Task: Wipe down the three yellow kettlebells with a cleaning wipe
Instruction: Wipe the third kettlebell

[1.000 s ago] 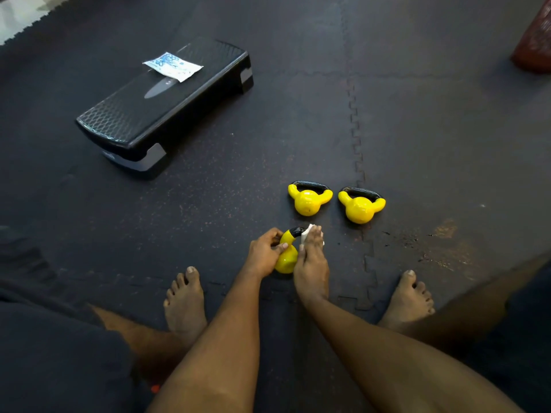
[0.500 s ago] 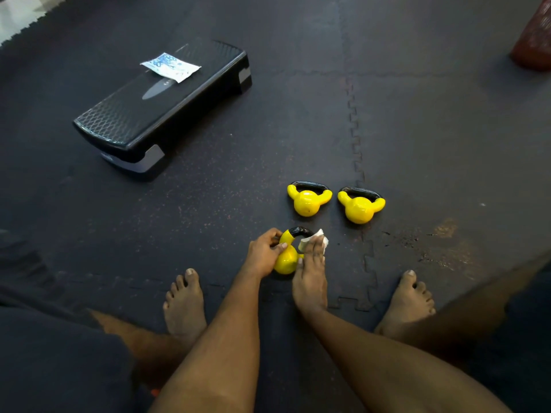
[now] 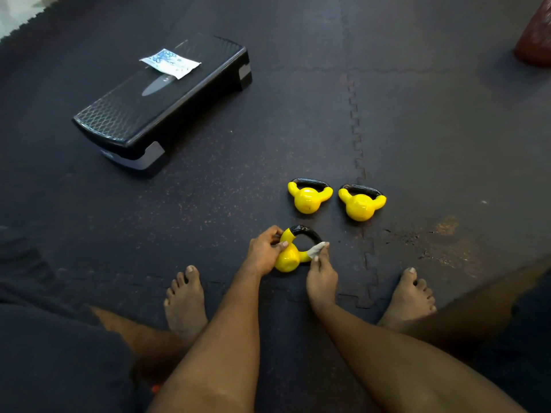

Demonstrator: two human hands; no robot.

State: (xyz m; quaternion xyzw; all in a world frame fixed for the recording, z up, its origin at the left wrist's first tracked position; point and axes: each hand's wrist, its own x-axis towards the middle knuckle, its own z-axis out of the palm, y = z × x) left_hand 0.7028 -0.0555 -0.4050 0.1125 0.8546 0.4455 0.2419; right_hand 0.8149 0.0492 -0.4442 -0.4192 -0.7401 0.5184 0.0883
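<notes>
Wipe (image 3: 316, 250) pinched in my right hand (image 3: 322, 277) against the kettlebell (image 3: 286, 259) my left hand (image 3: 264, 252) grips; two other kettlebells (image 3: 309, 198) stand just beyond.

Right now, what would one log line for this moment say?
step: wiping nearest yellow kettlebell | left hand: grips its side | right hand: pinches white cleaning wipe against handle
</notes>
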